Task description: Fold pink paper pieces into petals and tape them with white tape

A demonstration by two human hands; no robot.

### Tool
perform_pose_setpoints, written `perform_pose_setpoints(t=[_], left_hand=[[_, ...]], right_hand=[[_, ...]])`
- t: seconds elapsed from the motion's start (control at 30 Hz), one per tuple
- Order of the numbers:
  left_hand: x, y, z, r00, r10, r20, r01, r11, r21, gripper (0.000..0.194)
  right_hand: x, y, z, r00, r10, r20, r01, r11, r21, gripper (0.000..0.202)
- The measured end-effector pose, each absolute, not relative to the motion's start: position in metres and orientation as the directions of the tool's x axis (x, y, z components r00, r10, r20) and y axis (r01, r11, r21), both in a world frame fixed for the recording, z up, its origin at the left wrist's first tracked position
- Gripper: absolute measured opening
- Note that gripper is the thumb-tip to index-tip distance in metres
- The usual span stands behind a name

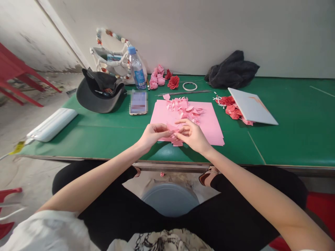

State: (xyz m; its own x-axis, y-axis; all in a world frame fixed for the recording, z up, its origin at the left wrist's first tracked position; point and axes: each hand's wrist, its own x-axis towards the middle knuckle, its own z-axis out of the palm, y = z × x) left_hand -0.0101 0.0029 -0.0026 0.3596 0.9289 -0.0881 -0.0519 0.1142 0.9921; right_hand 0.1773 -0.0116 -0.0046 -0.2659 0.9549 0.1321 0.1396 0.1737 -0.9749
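Between my two hands is a small pink paper piece (172,128), held just above the near part of a stack of pink paper sheets (209,125). My left hand (155,135) pinches it from the left with thumb and fingers. From the right, my right hand (191,135) grips it too, its index finger raised a little over the top. The fingers hide part of the piece. Folded and cut pink paper scraps (192,112) lie on the stack just beyond my hands. Another pink bit (178,143) shows under my fingers at the stack's near edge.
Behind the stack lie thin wires (185,92), a tape ring (190,86), red and pink paper flowers (173,82). Leftward are a phone (138,103), bottle (137,69), cap (98,92) and white power strip (52,124). Rightward, a white board (252,106) rests on red paper pieces; dark cloth (231,71) lies behind.
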Motion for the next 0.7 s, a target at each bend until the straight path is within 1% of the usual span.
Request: perform_pose_setpoints(t=[0.1, 0.17, 0.3, 0.43, 0.53, 0.7], left_hand=[[-0.0095, 0.0029, -0.0022, 0.390, 0.912, -0.129, -0.051, 0.161, 0.986, 0.023], [-0.0086, 0.0020, -0.0023, 0.410, 0.900, -0.147, -0.031, 0.176, 0.984, 0.025], [-0.0060, -0.0021, -0.0018, 0.432, 0.891, -0.138, 0.037, 0.136, 0.990, 0.027], [-0.0041, -0.0052, 0.0004, 0.442, 0.886, -0.140, 0.026, 0.144, 0.989, 0.027], [-0.0041, -0.0054, 0.0011, 0.445, 0.882, -0.152, 0.009, 0.165, 0.986, 0.029], [-0.0065, -0.0036, -0.0024, 0.461, 0.872, -0.162, -0.032, 0.198, 0.980, 0.029]], right_hand=[[0.1795, -0.0098, -0.0003, -0.329, 0.934, 0.141, 0.222, 0.222, -0.949, 0.027], [0.1805, -0.0088, 0.0025, -0.330, 0.931, 0.155, 0.241, 0.242, -0.940, 0.023], [0.1805, -0.0081, 0.0035, -0.292, 0.931, 0.217, 0.240, 0.291, -0.926, 0.014], [0.1814, -0.0071, -0.0010, -0.289, 0.916, 0.280, 0.212, 0.346, -0.914, 0.006], [0.1820, -0.0068, -0.0033, -0.278, 0.900, 0.337, 0.197, 0.397, -0.896, 0.007], [0.1829, -0.0082, 0.0006, -0.284, 0.862, 0.420, 0.204, 0.482, -0.852, 0.016]])
